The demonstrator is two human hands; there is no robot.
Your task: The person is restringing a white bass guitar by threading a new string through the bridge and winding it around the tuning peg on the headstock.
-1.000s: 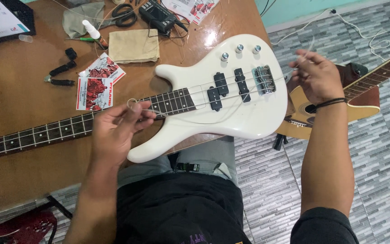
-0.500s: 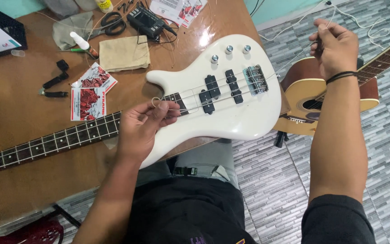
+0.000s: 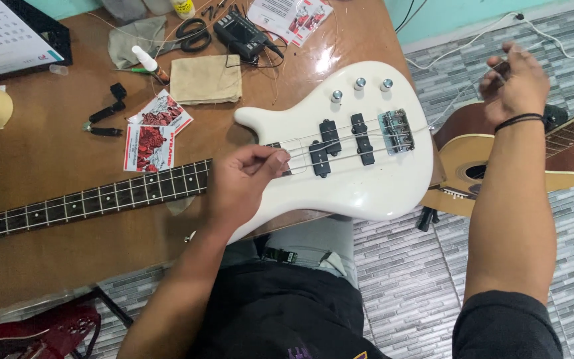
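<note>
left hand pinches a string over white bass | right hand raised beyond bridge, pinching string end | acoustic guitar under right wrist

Bright, even light; glare on the glossy table; raised right hand slightly motion-blurred.

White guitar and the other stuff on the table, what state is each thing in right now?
White bass guitar: lying flat on the table, face up.
String: pinched by left hand, pulled past the bridge by raised right hand.
Scissors: lying flat, blades hidden.
Tan cloth: folded.
Acoustic guitar: beside the table.
</note>
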